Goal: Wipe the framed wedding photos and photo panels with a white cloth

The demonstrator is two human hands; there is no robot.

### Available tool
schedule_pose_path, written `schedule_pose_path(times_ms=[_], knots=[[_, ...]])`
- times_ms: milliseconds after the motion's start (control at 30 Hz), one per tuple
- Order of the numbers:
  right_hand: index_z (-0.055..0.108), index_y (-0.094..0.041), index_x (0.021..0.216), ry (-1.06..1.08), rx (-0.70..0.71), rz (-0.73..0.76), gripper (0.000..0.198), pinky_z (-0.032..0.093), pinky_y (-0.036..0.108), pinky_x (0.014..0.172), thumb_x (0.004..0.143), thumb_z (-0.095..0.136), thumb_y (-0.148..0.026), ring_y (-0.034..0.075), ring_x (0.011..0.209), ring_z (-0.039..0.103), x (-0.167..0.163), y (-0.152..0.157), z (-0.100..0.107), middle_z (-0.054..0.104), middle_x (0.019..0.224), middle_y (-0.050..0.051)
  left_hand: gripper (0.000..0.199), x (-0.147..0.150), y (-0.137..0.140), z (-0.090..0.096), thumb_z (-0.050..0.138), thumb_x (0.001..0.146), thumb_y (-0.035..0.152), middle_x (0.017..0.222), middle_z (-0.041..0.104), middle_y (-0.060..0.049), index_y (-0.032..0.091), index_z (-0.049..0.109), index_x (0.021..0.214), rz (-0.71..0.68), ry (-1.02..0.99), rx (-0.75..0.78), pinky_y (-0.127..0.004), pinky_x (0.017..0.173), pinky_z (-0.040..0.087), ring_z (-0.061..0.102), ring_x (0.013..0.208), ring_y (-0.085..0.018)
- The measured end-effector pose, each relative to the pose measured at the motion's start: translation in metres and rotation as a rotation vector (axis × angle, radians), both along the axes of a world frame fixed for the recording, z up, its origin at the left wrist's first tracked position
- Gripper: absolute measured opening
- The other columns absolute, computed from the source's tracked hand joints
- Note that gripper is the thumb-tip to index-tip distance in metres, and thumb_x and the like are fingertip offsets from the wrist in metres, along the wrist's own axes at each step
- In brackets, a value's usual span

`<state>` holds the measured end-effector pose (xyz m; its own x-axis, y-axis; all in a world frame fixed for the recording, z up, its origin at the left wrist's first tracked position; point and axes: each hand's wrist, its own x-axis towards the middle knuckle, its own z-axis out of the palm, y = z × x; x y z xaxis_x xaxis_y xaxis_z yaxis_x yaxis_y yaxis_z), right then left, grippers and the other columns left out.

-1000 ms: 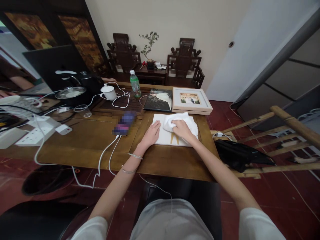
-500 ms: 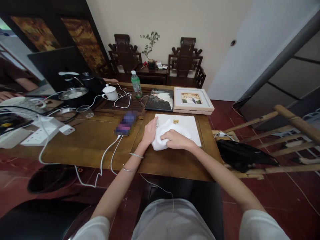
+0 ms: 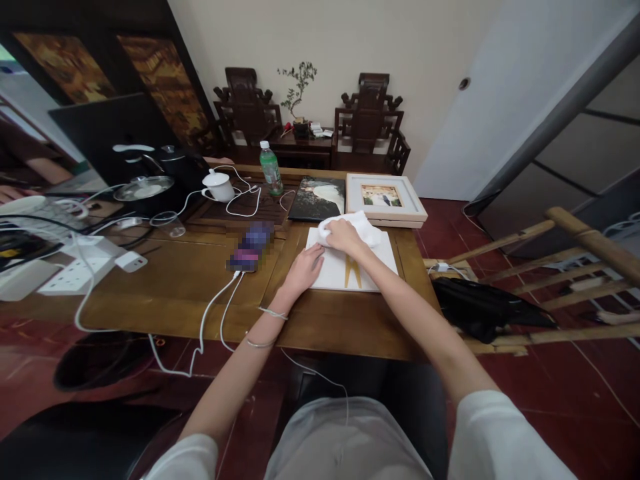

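Note:
A flat white rectangular panel [image 3: 380,272] lies on the wooden table [image 3: 320,320] in front of me. A gold, ribbon-like mark [image 3: 353,272] shows on its lower middle. My right hand [image 3: 344,237] presses a bunched white cloth [image 3: 367,227] against the panel's upper part, with fingers closed around the cloth. My left hand [image 3: 305,270] lies flat over the panel's left edge, fingers stretched out, its fingertips close to the cloth. The cloth hides the upper part of the panel.
Behind the panel lie a dark photo panel [image 3: 303,202] and a pale framed photo [image 3: 415,203]. To the left are a phone [image 3: 250,248] on a cable, a plastic cup [image 3: 175,227], a lidded white cup [image 3: 219,187], a bottle [image 3: 271,170] and a power strip [image 3: 75,275].
My right hand has moved the cloth away from me to the panel's upper part, uncovering the lower gold mark. My left hand has shifted slightly nearer me and flattened.

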<state>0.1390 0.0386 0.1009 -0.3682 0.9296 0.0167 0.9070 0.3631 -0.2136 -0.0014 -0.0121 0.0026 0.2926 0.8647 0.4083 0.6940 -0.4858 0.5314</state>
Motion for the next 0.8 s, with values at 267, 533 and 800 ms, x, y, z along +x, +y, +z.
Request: schedule_pose_path(times_ms=[267, 533, 800], knots=[[0.067, -0.014, 0.108, 0.08, -0.026, -0.047, 0.036, 0.042, 0.027, 0.08, 0.078, 0.048, -0.013, 0.025, 0.1, 0.061, -0.014, 0.02, -0.003, 0.067, 0.111, 0.015, 0.033, -0.001, 0.001, -0.002, 0.044, 0.089, 0.021, 0.131, 0.058, -0.012, 0.017, 0.062, 0.116, 0.0, -0.042, -0.012, -0.048, 0.109, 0.035, 0.049, 0.127, -0.026], [0.067, -0.005, 0.099, 0.07, 0.008, -0.258, 0.04, 0.041, 0.03, 0.077, 0.07, 0.04, -0.007, 0.028, 0.092, 0.06, 0.115, 0.012, -0.001, 0.068, 0.099, 0.019, 0.032, 0.001, -0.002, 0.001, 0.043, 0.09, 0.02, 0.13, 0.058, -0.014, 0.015, 0.062, 0.114, -0.005, -0.031, -0.023, -0.046, 0.109, 0.035, 0.047, 0.129, -0.025], [0.055, -0.019, 0.067, 0.078, 0.031, -0.001, 0.02, 0.033, 0.028, 0.066, 0.062, 0.039, -0.009, 0.021, 0.069, 0.054, 0.143, -0.106, -0.021, 0.059, 0.065, 0.005, 0.033, 0.0, -0.001, -0.001, 0.042, 0.089, 0.02, 0.13, 0.058, -0.014, 0.016, 0.062, 0.115, 0.003, -0.016, -0.015, -0.047, 0.109, 0.035, 0.048, 0.128, -0.026]])
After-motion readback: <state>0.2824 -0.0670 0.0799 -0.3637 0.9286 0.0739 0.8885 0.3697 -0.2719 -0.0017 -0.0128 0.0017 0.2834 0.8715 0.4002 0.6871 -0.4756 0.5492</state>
